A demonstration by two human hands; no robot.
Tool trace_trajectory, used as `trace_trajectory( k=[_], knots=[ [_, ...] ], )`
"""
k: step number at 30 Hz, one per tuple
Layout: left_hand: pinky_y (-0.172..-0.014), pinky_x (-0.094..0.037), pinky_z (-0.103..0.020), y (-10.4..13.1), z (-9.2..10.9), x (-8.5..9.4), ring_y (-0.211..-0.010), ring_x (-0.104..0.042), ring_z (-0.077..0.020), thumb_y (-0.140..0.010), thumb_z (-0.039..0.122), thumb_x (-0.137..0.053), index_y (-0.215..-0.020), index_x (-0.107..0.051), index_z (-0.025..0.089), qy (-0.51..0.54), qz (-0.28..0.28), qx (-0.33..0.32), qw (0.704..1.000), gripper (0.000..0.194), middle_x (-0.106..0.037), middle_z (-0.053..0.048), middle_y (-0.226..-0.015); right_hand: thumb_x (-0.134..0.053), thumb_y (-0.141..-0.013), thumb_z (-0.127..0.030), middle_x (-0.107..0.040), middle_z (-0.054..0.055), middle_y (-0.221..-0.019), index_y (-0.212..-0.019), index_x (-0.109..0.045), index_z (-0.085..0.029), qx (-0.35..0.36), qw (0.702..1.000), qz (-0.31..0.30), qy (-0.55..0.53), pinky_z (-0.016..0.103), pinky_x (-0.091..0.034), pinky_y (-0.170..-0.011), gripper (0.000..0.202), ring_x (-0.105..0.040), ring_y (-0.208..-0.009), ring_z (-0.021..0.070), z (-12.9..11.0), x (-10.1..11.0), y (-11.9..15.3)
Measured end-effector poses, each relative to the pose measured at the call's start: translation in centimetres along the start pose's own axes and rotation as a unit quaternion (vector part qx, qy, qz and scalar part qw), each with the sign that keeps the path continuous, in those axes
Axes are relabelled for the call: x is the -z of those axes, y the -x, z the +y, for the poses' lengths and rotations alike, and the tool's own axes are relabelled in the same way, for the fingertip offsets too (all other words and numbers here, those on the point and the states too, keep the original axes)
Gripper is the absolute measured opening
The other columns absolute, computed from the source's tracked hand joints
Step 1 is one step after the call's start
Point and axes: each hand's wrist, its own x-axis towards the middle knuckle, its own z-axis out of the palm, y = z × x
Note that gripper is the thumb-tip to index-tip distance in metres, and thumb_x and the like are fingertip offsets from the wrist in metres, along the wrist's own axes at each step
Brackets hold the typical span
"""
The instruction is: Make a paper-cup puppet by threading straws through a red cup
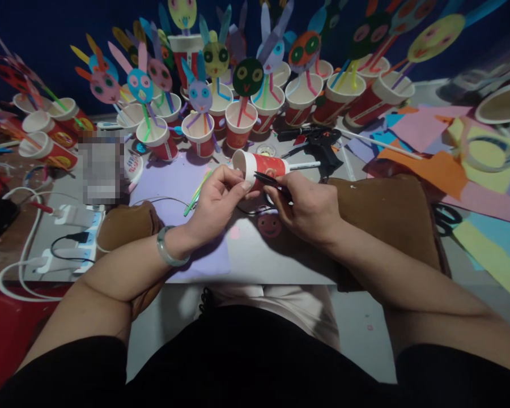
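Flat tabletop (255,263); hands (215,195) hold tapered paper cup (272,165), pointed black tool (265,179).

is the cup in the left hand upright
No, the paper cup in the left hand is tipped on its side, its open rim toward the left of the picture.

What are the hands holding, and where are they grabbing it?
The left hand holds a red cup by its white open end. The right hand holds a slim black tool behind its tip, which points toward the cup.
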Motion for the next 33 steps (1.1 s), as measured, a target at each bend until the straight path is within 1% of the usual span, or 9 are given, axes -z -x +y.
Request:
trace_trajectory(
  k=[5, 9, 14, 18, 22, 28, 33],
  knots=[
    [-0.085, -0.067, -0.029, 0.0, 0.2, 0.0, -0.082, -0.064, -0.0087, -0.079, 0.051, -0.087, -0.084, -0.053, 0.020, 0.006, 0.000, 0.014, 1.000, 0.046, -0.057, 0.003, -0.089, -0.037, -0.108, -0.049, -0.073, 0.007, -0.071, -0.090, -0.067, -0.017, 0.007, 1.000, -0.001, 0.018, 0.028, -0.033, -0.052, 0.047, -0.060, -0.057, 0.0153, -0.1, 0.1, 0.0],
    [-0.084, -0.067, -0.030, 0.0, 0.1, 0.2, -0.086, -0.067, -0.0100, -0.079, 0.051, -0.086, -0.086, -0.053, 0.020, 0.001, 0.000, 0.015, 1.000, 0.046, -0.060, 0.003, -0.093, -0.037, -0.107, -0.050, -0.073, 0.007, -0.072, -0.091, -0.065, -0.018, -0.001, 1.000, -0.009, 0.015, 0.028, -0.033, -0.053, 0.046, -0.061, -0.058, 0.0158, -0.1, 0.2, 0.0],
    [-0.082, -0.067, -0.030, -0.2, 0.1, 0.3, -0.083, -0.067, -0.0099, -0.078, 0.051, -0.087, -0.085, -0.054, 0.020, 0.003, 0.003, 0.015, 1.000, 0.046, -0.061, 0.002, -0.091, -0.037, -0.108, -0.049, -0.072, 0.007, -0.072, -0.094, -0.066, -0.017, 0.003, 1.000, -0.011, 0.013, 0.028, -0.033, -0.052, 0.045, -0.062, -0.060, 0.0158, 0.0, 0.2, 0.0],
    [-0.077, -0.067, -0.028, -0.4, 0.4, 0.4, -0.081, -0.068, -0.0107, -0.078, 0.051, -0.087, -0.084, -0.054, 0.020, -0.002, 0.000, 0.019, 1.000, 0.046, -0.062, 0.002, -0.089, -0.034, -0.110, -0.049, -0.070, 0.007, -0.070, -0.094, -0.067, -0.016, 0.011, 1.000, -0.017, 0.008, 0.028, -0.031, -0.051, 0.049, -0.060, -0.058, 0.0152, 0.1, 0.3, -0.1],
    [-0.071, -0.066, -0.026, -0.6, 0.7, 0.5, -0.076, -0.068, -0.0095, -0.080, 0.050, -0.087, -0.084, -0.055, 0.019, -0.024, -0.001, 0.006, 1.000, 0.044, -0.061, 0.002, -0.085, -0.031, -0.111, -0.050, -0.070, 0.007, -0.071, -0.093, -0.067, -0.016, 0.026, 0.999, -0.022, 0.009, 0.028, -0.030, -0.051, 0.052, -0.059, -0.057, 0.0146, 0.1, 0.6, -0.2],
    [-0.057, -0.060, -0.020, -0.8, 1.0, 0.9, -0.066, -0.069, -0.0097, -0.078, 0.054, -0.087, -0.083, -0.057, 0.019, -0.071, 0.008, 0.005, 0.997, 0.046, -0.064, 0.002, -0.081, -0.030, -0.111, -0.053, -0.070, 0.007, -0.071, -0.093, -0.065, -0.016, 0.026, 0.998, -0.046, 0.027, 0.028, -0.029, -0.052, 0.054, -0.059, -0.060, 0.0155, 0.2, 0.9, -0.1],
    [-0.052, -0.058, -0.022, -1.2, 1.5, 1.3, -0.058, -0.064, -0.0088, -0.077, 0.055, -0.087, -0.082, -0.060, 0.019, -0.101, -0.003, 0.001, 0.995, 0.045, -0.065, 0.002, -0.075, -0.030, -0.111, -0.046, -0.070, 0.008, -0.075, -0.098, -0.065, -0.016, 0.037, 0.997, -0.069, 0.023, 0.030, -0.030, -0.053, 0.048, -0.060, -0.062, 0.0171, 0.4, 1.3, -0.1]
  ],
)
